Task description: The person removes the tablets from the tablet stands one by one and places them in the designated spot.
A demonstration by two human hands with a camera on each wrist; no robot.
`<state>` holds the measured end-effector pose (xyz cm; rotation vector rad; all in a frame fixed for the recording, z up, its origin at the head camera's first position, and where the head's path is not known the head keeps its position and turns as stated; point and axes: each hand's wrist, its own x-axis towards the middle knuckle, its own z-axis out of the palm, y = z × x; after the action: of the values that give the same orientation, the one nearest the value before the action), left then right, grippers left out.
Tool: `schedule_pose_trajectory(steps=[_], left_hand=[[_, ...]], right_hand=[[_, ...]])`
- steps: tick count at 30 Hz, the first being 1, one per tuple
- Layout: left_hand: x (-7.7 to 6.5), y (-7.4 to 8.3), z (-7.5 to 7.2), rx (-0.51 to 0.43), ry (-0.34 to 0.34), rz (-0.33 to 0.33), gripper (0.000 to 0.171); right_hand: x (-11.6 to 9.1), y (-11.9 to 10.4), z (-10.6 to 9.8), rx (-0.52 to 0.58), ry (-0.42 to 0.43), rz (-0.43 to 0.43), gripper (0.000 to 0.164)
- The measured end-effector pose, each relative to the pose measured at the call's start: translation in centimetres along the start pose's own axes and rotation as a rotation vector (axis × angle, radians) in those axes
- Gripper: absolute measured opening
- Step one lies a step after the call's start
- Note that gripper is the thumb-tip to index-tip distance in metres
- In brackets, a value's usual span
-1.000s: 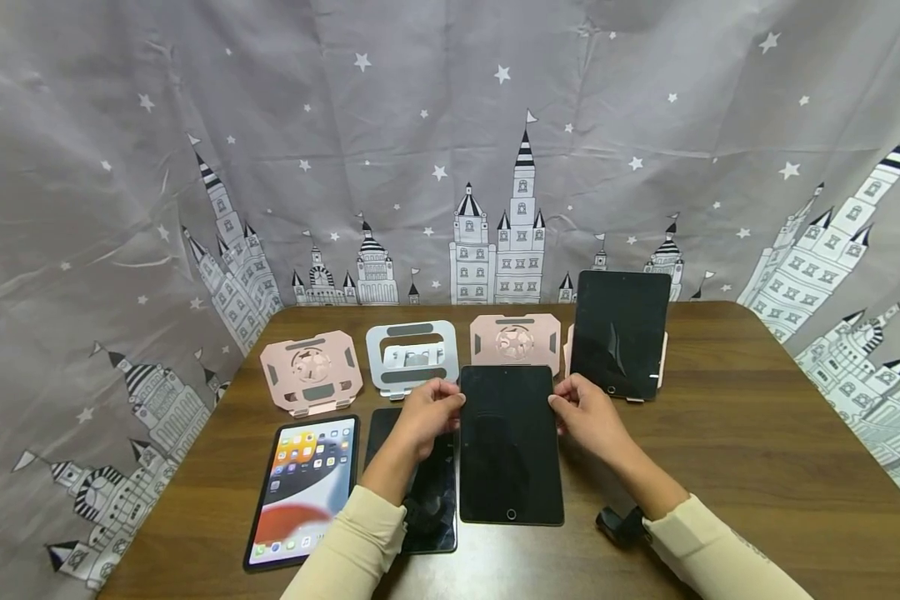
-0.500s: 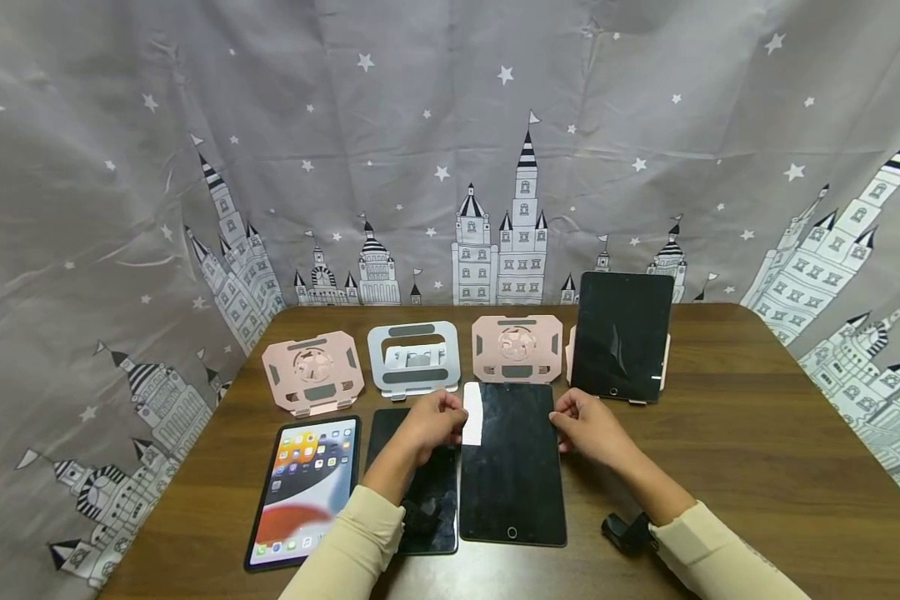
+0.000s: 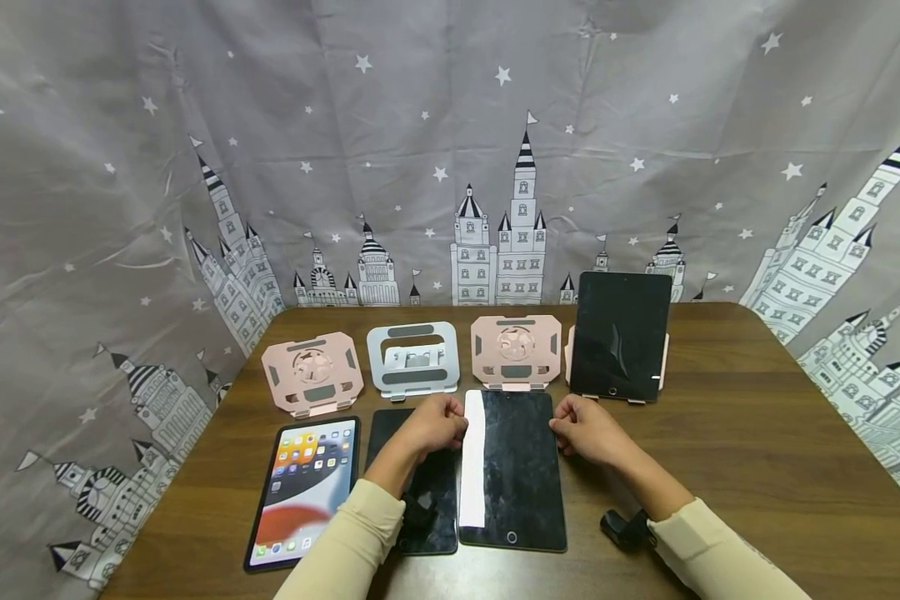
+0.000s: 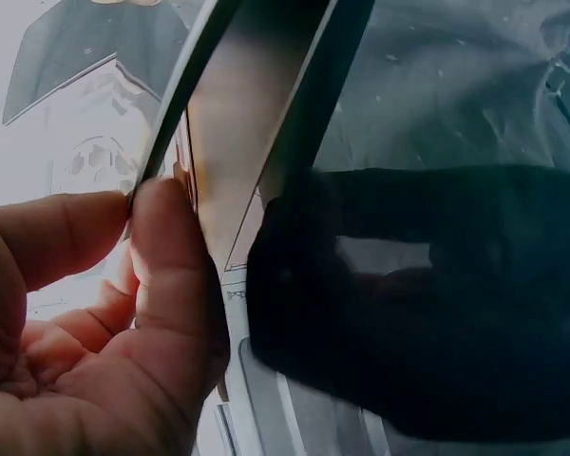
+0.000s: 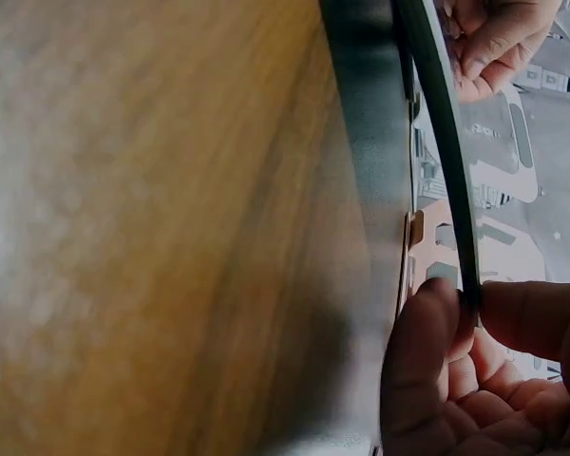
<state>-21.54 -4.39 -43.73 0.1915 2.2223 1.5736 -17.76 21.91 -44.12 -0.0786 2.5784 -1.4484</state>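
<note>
A black tablet point(image 3: 525, 475) with a round home button is close over the table's middle, a bright white glare strip down its left side. My left hand point(image 3: 437, 423) pinches its upper left edge, and the thumb and fingertips meet on that thin edge in the left wrist view. On the opposite side, my right hand point(image 3: 583, 427) pinches the right edge between thumb and finger. Directly behind the tablet's top stands a pink tablet stand point(image 3: 486, 373). Partly under my left forearm lies a second dark tablet point(image 3: 437, 508).
A lit tablet point(image 3: 300, 500) lies at the left. Behind it are another pink stand point(image 3: 337, 362) and a light blue stand point(image 3: 413, 377). At the right, a black tablet point(image 3: 619, 333) leans upright on a stand. A castle-print curtain point(image 3: 420, 167) hangs behind the wooden table point(image 3: 757, 467).
Both hands have moved the held tablet down and toward me, showing more of the pink stand behind it. The white glare has appeared and spread down its left side.
</note>
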Motion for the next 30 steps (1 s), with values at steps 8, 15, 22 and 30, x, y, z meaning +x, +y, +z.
schedule_pose_trajectory(steps=[8,15,22,30], left_hand=[[0.00,-0.32,-0.15,0.108,0.005,0.005,0.008],[-0.11,-0.17,-0.29,0.145,0.009,-0.008,0.009],[-0.02,-0.09,-0.33,0.157,0.018,-0.024,0.011],[-0.04,-0.24,-0.26,0.143,0.020,-0.043,0.011]], right_hand=[[0.53,0.53,-0.36,0.048,-0.098,-0.008,0.009],[0.92,0.77,-0.67,0.090,-0.182,-0.037,0.007],[0.94,0.74,-0.31,0.030,-0.134,-0.032,0.008],[0.81,0.87,-0.08,0.015,-0.096,-0.018,0.007]])
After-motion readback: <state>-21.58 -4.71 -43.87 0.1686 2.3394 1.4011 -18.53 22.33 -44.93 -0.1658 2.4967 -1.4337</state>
